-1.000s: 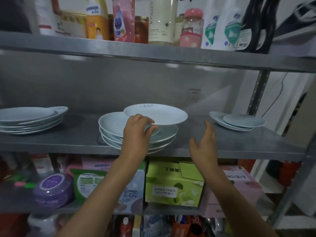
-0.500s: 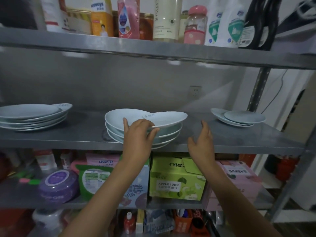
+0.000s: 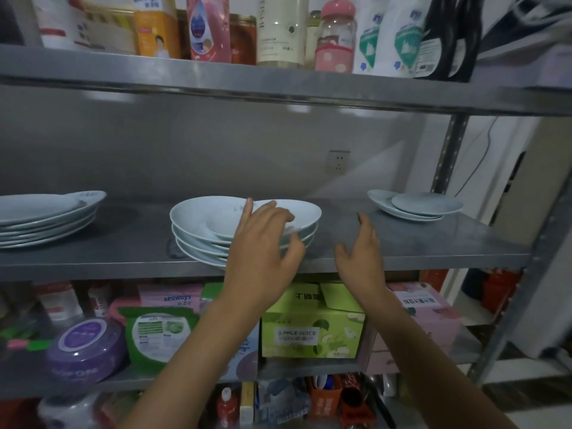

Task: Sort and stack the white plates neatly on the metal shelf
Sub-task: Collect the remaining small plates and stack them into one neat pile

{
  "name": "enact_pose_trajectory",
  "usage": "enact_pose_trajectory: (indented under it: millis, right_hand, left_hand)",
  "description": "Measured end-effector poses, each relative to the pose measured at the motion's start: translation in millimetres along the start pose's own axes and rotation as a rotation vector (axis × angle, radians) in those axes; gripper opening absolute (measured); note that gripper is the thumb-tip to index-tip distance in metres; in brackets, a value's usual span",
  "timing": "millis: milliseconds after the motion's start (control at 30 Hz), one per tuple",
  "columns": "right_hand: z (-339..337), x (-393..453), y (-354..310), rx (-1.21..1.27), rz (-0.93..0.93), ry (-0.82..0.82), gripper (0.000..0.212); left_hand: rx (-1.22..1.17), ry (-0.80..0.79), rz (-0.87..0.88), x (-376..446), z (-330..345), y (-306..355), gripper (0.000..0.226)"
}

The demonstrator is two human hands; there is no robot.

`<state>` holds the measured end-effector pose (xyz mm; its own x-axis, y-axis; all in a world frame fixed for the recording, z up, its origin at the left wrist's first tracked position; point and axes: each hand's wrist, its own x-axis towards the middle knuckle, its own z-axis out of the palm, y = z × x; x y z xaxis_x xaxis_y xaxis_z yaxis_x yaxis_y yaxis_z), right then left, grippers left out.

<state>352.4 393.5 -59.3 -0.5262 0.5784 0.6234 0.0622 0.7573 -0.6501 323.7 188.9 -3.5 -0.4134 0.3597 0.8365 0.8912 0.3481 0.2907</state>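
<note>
The metal shelf (image 3: 402,243) is carrying three groups of white plates. At the far left a wide stack (image 3: 46,218) is sitting partly out of view. The middle stack (image 3: 198,233) is standing near the front edge, and the small plate (image 3: 288,210) that was being held above it a second ago is now lying on its top, shifted toward the right. A low pair of plates (image 3: 414,205) is resting at the far right. The left hand (image 3: 263,243) is hovering over the middle stack with fingers spread and loosening; it may be just touching the rim, though blur is hiding this. The right hand (image 3: 362,252) is staying open above bare shelf, holding nothing.
</note>
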Motion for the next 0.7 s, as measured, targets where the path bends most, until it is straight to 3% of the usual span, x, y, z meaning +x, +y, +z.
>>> enact_pose_trajectory:
  millis: [100, 233, 433, 600, 700]
  right_hand:
    - [-12.9, 4.6, 12.5, -0.034, -0.009, 0.021, 0.07]
    - [-43.0, 16.5, 39.1, -0.084, -0.018, 0.044, 0.068]
    - [-82.5, 34.5, 94.3, -0.154, -0.017, 0.107, 0.063]
    - [-109.8, 60.9, 150.4, -0.197, 0.037, 0.145, 0.053]
    - [-121.3, 82.2, 177.3, -0.213, 0.033, 0.161, 0.051]
  left_hand:
    - [-0.092, 0.0, 0.088, 4.3, 23.7, 25.5, 0.029]
    - [-0.273, -0.117, 0.034, 5.9, 68.2, 51.8, 0.041]
    - [-0.271, -0.253, -0.012, 7.2, 142.5, 66.4, 0.05]
    - [-0.324, -0.354, -0.045, 25.1, 206.1, 81.6, 0.075]
    - [-0.287, -0.383, -0.034, 44.2, 242.3, 91.2, 0.074]
